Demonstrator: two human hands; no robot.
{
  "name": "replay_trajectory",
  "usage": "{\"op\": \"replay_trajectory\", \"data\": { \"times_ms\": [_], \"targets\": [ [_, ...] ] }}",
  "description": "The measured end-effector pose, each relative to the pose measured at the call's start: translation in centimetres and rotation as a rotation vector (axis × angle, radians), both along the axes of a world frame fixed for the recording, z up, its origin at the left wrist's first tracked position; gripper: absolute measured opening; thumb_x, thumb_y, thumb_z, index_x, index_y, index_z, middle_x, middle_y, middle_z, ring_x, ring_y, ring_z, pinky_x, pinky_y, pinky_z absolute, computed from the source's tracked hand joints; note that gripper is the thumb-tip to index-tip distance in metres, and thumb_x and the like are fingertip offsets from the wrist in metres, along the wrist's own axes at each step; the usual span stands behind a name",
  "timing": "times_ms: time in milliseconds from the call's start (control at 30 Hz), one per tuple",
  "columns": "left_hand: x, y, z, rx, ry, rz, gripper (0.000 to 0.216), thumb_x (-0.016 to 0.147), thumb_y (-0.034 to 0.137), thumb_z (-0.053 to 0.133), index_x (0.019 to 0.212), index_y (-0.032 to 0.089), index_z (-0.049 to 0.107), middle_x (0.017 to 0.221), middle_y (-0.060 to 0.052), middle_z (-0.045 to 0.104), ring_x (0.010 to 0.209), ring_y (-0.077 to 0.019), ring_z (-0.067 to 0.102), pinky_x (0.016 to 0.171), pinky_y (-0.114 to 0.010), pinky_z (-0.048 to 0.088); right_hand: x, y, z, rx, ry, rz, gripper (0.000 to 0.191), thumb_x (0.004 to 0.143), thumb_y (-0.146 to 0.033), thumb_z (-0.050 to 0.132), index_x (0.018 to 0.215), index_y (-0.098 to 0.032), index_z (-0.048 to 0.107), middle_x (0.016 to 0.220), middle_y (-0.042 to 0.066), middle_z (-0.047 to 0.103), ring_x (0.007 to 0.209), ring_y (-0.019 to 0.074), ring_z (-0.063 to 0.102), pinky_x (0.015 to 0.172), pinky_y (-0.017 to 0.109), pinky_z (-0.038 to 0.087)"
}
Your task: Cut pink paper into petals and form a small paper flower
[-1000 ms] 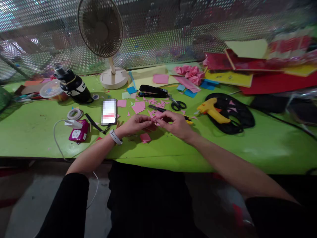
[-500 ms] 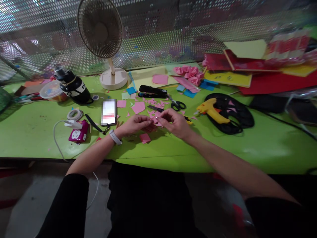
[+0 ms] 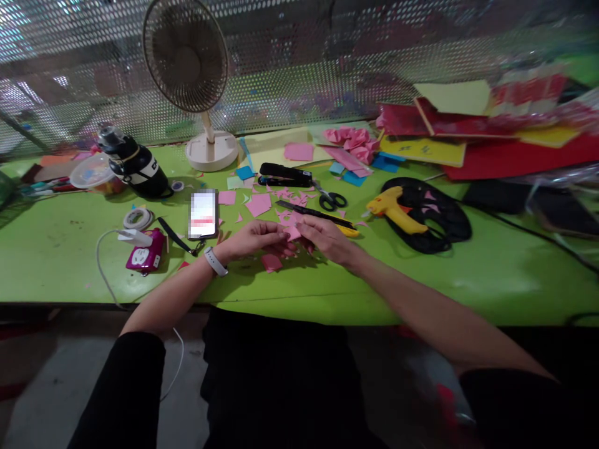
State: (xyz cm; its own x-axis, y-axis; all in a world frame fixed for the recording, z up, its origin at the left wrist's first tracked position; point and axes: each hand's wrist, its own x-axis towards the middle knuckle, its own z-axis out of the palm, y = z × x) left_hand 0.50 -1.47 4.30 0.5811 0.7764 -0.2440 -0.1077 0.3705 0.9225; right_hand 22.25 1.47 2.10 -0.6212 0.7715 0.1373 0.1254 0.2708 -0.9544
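**Pinched at the centre: one thin scrap of pink**

And there, right at the middle of the clock: a small, flat-looking piece of pink paper (image 3: 292, 234), held up between both hands, off the glossy lime-green tabletop (image 3: 505, 274). Pinched narrowly by the right hand (image 3: 327, 240) at three o'clock. Touched along the nine o'clock edge by the left hand (image 3: 259, 238); cannot tell whether gripped there or merely steadied, with fingertips partly hidden underneath.

Now for the handling! Looks next to weightless, thin and bendy. Should crease at a nudge, tear if tugged, and slip little against dry skin. Best taken lightly by opposite edges, leaving the middle unpressed.

Over to the lettering! Out at ten o'clock, on a black, round-shouldered bottle (image 3: 135, 165): dark capitals across a white label, apparently starting with E, the rest lost around the curve. Between nine and ten, on a dark-edged smartphone (image 3: 203, 215) with a lit screen: pixelated, beyond reading. Up at twelve, on a long black stapler (image 3: 285, 175): a tiny pale mark, illegible. Off at two, on a flat yellow sheet (image 3: 440, 151): dark strokes, too blurred to make out.
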Motion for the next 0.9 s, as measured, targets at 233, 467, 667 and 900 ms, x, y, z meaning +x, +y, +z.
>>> {"op": "replay_trajectory", "data": {
  "times_ms": [233,467,667,900],
  "targets": [
    [0.18,-0.23,0.29,-0.028,0.042,0.007,0.022,0.09,0.029,0.077,0.093,0.009,0.069,0.092,-0.012,0.079,0.082,-0.0155,0.078,0.077,-0.026,0.063,-0.15,-0.08,-0.26,0.155,-0.025,-0.034,0.036,0.1,-0.047,0.051,0.073,-0.023,0.049,0.064,-0.003,0.047,0.057,0.0131,0.043,0.055,0.029,0.034],
    [0.17,-0.18,0.06,0.025,0.141,-0.048,0.028,0.089,0.034,0.077,0.092,0.008,0.069,0.086,-0.01,0.078,0.07,-0.0128,0.075,0.065,-0.022,0.061,-0.18,-0.21,-0.37,0.149,-0.047,-0.04,0.039,0.1,-0.053,0.05,0.075,-0.023,0.049,0.062,-0.003,0.048,0.057,0.0135,0.045,0.054,0.03,0.035],
    [0.28,-0.17,0.06,0.043,0.153,-0.016,0.024,0.091,0.033,0.075,0.088,0.009,0.067,0.09,-0.01,0.077,0.076,-0.0116,0.075,0.072,-0.023,0.061,-0.18,-0.21,-0.25,0.092,-0.047,-0.018,0.046,0.098,-0.061,0.05,0.072,-0.023,0.049,0.065,-0.002,0.048,0.056,0.0134,0.047,0.054,0.03,0.037],
    [-0.12,0.14,-0.39,0.095,0.131,-0.03,0.029,0.089,0.037,0.077,0.089,0.01,0.068,0.09,-0.009,0.077,0.076,-0.0115,0.074,0.072,-0.022,0.06,-0.58,-0.42,0.19,0.147,-0.069,-0.004,0.041,0.098,-0.056,0.051,0.073,-0.023,0.049,0.063,-0.002,0.048,0.058,0.0142,0.044,0.053,0.029,0.035]
  ]
}}
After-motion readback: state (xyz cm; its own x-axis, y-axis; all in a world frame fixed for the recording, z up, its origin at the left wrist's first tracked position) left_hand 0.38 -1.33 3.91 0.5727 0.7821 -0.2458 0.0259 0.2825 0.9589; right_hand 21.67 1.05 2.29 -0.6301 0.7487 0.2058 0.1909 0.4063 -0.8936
